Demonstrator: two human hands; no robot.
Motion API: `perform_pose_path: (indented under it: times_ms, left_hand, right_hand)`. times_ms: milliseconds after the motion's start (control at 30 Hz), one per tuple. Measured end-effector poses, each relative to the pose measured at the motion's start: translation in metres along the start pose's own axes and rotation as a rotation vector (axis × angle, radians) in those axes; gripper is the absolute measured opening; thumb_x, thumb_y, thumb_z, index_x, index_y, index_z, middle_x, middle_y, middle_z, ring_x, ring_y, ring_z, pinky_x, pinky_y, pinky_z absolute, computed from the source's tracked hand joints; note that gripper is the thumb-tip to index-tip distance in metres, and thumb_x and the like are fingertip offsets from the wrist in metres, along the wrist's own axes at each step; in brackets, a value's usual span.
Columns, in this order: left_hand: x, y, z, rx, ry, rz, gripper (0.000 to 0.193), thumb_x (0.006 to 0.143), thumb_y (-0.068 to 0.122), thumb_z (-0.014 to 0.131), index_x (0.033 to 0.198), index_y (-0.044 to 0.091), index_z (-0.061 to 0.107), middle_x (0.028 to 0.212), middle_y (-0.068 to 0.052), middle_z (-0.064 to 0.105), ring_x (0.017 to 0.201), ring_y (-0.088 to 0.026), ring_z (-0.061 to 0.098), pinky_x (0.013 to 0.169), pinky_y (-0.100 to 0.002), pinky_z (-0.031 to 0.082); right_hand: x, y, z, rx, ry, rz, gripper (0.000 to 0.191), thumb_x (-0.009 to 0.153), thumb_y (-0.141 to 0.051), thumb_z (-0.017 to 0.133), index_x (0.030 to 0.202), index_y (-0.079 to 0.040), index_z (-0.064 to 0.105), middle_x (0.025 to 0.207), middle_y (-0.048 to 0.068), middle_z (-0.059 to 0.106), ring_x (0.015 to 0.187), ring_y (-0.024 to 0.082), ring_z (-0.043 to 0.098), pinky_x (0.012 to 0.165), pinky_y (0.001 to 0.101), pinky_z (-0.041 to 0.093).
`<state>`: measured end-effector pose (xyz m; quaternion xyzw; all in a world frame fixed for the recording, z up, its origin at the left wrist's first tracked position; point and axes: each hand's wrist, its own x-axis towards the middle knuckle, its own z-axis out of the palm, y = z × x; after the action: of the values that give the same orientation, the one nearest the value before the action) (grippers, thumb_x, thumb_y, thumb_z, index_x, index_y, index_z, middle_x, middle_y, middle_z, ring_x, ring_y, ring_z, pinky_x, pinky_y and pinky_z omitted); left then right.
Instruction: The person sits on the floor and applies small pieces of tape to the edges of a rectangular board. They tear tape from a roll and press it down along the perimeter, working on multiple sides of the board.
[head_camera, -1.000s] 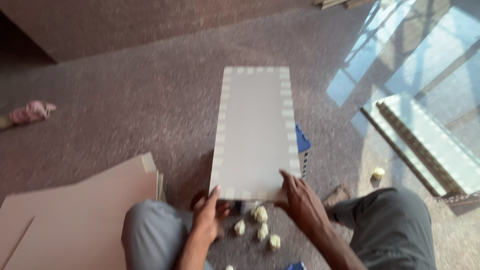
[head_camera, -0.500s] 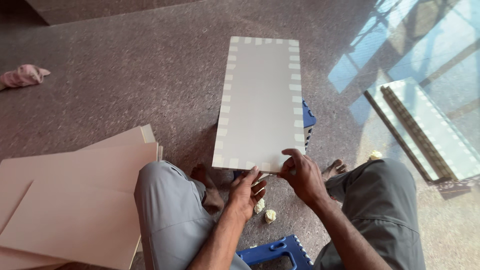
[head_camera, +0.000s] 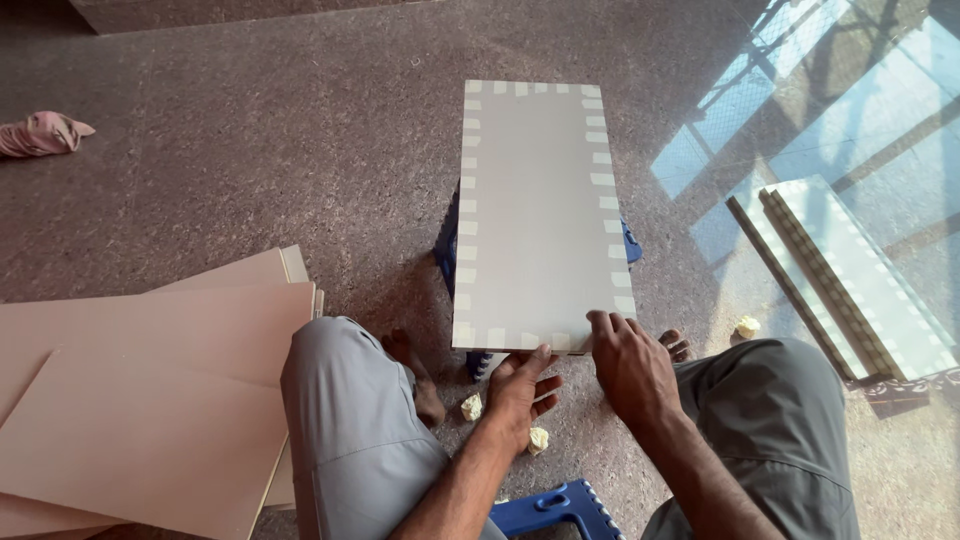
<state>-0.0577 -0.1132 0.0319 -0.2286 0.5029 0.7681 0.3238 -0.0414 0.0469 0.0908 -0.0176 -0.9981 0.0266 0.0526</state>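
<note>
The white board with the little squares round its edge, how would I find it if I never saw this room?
Start at the speckled brown floor and look in front of the seated person's grey knees. There a long pale board lies flat on a blue stool, both hands at its near edge: left hand, right hand. Unlike the plain tan boards to the left, pale tape squares line its border.

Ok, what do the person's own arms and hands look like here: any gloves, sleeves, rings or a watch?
Both are bare. The left hand and right hand wear no gloves, and no ring, watch or band shows on either. Both forearms are uncovered as far as the bottom edge of the picture, with no sleeve in view. The only clothing visible is grey trousers over both knees.
</note>
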Motion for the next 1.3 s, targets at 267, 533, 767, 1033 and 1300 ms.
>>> perform_pose_path:
  times_ms: [267,533,767,1033,1300]
  left_hand:
    - [-0.004,0.003,0.001,0.103,0.028,0.013,0.034,0.092,0.038,0.072,0.116,0.014,0.068,0.113,-0.002,0.078,0.086,-0.012,0.071,0.069,-0.026,0.058]
    - [0.008,-0.013,-0.001,0.182,-0.058,0.130,0.035,0.097,0.043,0.062,0.113,0.013,0.070,0.111,-0.001,0.079,0.089,-0.014,0.072,0.075,-0.033,0.060]
    - [0.040,-0.042,0.015,0.329,-0.217,0.146,0.037,0.093,0.036,0.071,0.121,0.013,0.076,0.113,-0.007,0.078,0.098,-0.017,0.066,0.096,-0.039,0.055]
    - [0.081,-0.054,0.025,0.371,0.200,-0.058,0.063,0.101,0.040,0.068,0.147,0.008,0.042,0.142,-0.021,0.051,0.118,-0.020,0.055,0.101,-0.049,0.048]
    - [0.062,-0.061,0.032,0.025,0.164,-0.105,0.042,0.100,0.017,0.051,0.141,0.013,0.052,0.116,-0.014,0.068,0.089,-0.021,0.066,0.065,-0.033,0.057]
  right_hand:
    - [0.011,-0.001,0.003,0.115,0.024,0.058,0.020,0.099,-0.007,0.056,0.117,0.001,0.059,0.098,0.016,0.073,0.085,0.024,0.070,0.071,0.0362,0.061]
    - [-0.027,0.009,0.032,0.295,-0.138,0.122,0.011,0.096,-0.002,0.056,0.106,-0.007,0.058,0.087,0.009,0.066,0.078,0.021,0.066,0.070,0.0317,0.061]
    - [-0.068,0.009,0.046,0.451,-0.210,-0.081,0.031,0.086,-0.011,0.073,0.113,0.001,0.063,0.117,0.016,0.064,0.081,0.023,0.071,0.067,0.0324,0.063]
    - [-0.048,-0.013,0.013,0.117,-0.455,0.264,0.025,0.113,-0.029,0.052,0.134,-0.023,0.063,0.114,0.002,0.076,0.080,0.018,0.076,0.065,0.0325,0.063]
    - [-0.002,-0.022,0.000,0.252,-0.033,0.000,0.067,0.083,-0.023,0.079,0.141,-0.008,0.049,0.122,0.014,0.069,0.116,0.028,0.064,0.085,0.0447,0.059]
